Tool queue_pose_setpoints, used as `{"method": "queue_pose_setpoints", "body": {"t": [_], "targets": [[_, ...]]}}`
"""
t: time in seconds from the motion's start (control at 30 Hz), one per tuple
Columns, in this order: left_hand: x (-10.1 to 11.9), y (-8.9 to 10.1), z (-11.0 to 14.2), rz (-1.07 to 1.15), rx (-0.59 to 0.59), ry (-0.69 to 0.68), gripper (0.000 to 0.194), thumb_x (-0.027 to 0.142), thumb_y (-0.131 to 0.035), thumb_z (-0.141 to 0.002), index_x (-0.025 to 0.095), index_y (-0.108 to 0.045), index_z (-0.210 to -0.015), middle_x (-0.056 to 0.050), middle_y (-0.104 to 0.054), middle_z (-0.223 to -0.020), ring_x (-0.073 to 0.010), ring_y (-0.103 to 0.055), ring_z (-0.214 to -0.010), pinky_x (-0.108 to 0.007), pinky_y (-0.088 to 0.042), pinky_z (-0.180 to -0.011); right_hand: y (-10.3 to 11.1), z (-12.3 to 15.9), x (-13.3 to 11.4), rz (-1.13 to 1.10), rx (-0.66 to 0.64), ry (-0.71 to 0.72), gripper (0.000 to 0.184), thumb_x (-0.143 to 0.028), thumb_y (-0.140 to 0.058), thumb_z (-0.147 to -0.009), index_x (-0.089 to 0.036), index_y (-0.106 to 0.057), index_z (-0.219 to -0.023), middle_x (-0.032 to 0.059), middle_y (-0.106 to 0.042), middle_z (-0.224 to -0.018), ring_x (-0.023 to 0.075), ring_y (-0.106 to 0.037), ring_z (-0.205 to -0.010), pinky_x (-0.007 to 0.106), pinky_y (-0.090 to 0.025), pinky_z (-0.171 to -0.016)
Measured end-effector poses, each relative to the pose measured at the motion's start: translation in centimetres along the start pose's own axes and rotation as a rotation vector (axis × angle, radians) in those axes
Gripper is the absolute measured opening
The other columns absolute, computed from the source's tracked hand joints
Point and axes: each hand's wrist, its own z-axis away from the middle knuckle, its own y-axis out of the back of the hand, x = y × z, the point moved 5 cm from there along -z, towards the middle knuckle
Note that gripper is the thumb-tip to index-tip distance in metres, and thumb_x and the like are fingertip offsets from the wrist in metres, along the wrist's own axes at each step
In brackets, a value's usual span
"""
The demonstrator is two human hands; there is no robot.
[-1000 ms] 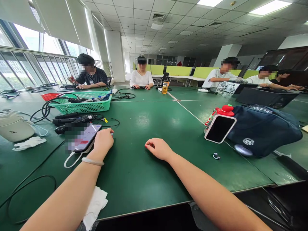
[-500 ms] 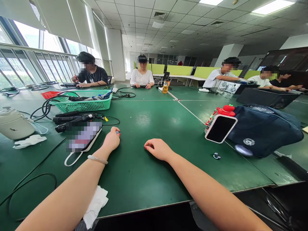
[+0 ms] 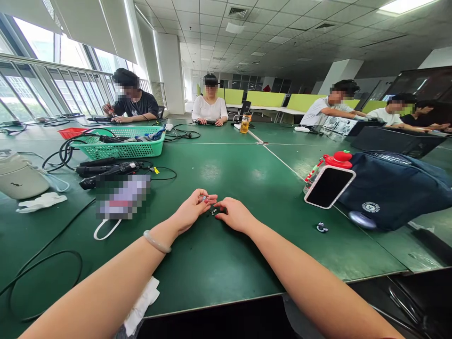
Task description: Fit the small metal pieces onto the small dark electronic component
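1. A crumpled white tissue (image 3: 143, 301) lies at the near edge of the dark green table (image 3: 212, 278).
2. The left hand (image 3: 189, 211) pinches a tiny bluish piece (image 3: 205, 198) between thumb and fingers, its other fingers partly extended; the right hand (image 3: 236, 215) curls just beside it, thumb and forefinger bent around small dark-and-silver bits (image 3: 213, 212); whether they grip them, I cannot tell.
3. A blurred lilac flat device (image 3: 125, 197) lies to the left; a white-framed black-screened phone (image 3: 329, 187) leans by a red-lidded bottle (image 3: 342, 159) and a navy fabric bag (image 3: 399, 190) to the right.
4. Beyond sits a mint-green perforated plastic basket (image 3: 123, 148); farther, people work around the table.
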Motion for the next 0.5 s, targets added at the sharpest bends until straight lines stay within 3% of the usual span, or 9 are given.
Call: {"method": "queue_pose_setpoints", "body": {"t": [0.13,0.3,0.5], "targets": [[0.4,0.9,-0.2,-0.127,0.058,-0.063,0.027,0.037,-0.06,-0.073,0.02,-0.047,-0.089,-0.008,-0.054,-0.118,-0.0163,-0.052,-0.103,-0.036,-0.038,-0.092,-0.3,0.0,-0.4,0.02,0.008,0.025,0.024,-0.031,-0.06,-0.078,-0.023,-0.063,-0.1,0.002,-0.056,-0.089,0.0124,-0.055,-0.079,0.024,-0.04,-0.072],[0.6,2.1,-0.3,-0.423,0.168,-0.109,0.027,0.034,-0.061,-0.07,0.017,-0.059,-0.091,-0.002,-0.059,-0.088,-0.0137,-0.052,-0.082,-0.029,-0.039,-0.082,-0.6,-0.1,-0.7,0.043,0.023,0.065,0.01,-0.028,-0.056,-0.081,-0.023,-0.064,-0.084,0.0003,-0.056,-0.086,0.0114,-0.054,-0.077,0.024,-0.039,-0.07],[0.4,2.3,-0.3,-0.445,0.146,-0.084,0.029,0.035,-0.061,-0.07,0.017,-0.06,-0.093,0.0,-0.054,-0.079,-0.0105,-0.05,-0.067,-0.025,-0.041,-0.067,0.3,0.1,-0.7,-0.03,0.04,0.05,0.007,-0.019,-0.056,-0.079,-0.018,-0.062,-0.074,0.0014,-0.056,-0.08,0.0115,-0.053,-0.076,0.023,-0.039,-0.07]]}}
